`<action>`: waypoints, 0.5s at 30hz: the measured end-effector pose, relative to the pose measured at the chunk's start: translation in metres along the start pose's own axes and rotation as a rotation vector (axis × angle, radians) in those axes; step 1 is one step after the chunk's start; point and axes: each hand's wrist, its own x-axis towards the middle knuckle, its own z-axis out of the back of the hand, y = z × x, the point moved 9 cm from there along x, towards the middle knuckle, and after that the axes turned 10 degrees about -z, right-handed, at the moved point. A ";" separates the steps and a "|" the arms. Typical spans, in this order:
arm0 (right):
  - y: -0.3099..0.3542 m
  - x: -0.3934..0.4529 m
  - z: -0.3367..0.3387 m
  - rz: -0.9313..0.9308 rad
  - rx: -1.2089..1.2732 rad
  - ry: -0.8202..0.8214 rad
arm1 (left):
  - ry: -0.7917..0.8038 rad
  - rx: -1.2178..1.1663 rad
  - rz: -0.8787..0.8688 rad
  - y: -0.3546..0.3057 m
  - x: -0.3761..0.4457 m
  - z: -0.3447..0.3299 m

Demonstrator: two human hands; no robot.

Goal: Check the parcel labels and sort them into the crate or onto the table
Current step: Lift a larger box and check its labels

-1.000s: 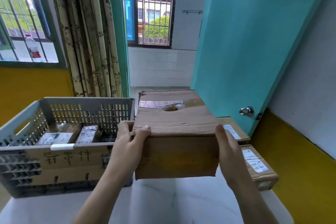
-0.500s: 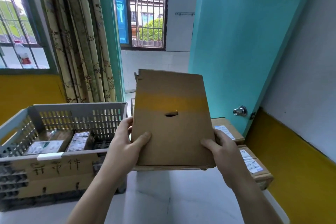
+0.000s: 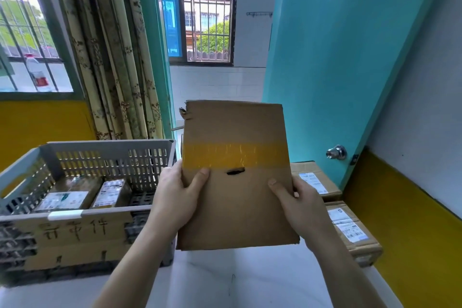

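Cardboard parcel [image 3: 237, 175] upright above worktop [image 3: 225, 282], right of grey crate [image 3: 110, 145]; left hand [image 3: 175, 197] and right hand [image 3: 302, 205] pinching its side edges

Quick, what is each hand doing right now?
Left hand: holding the cardboard parcel by its left edge.
Right hand: holding the same parcel by its right edge.

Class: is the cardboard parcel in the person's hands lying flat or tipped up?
Tipped up: the parcel shows one broad taped face to the camera, gripped by left hand and right hand.
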 end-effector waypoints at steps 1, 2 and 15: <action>0.001 0.004 0.001 -0.006 -0.015 -0.017 | 0.005 -0.014 -0.009 0.001 0.000 -0.003; 0.002 0.007 0.003 -0.008 -0.027 -0.043 | 0.002 -0.037 -0.008 0.002 -0.001 -0.004; 0.022 0.002 -0.002 -0.043 -0.218 -0.181 | -0.123 -0.219 -0.031 -0.009 -0.011 -0.023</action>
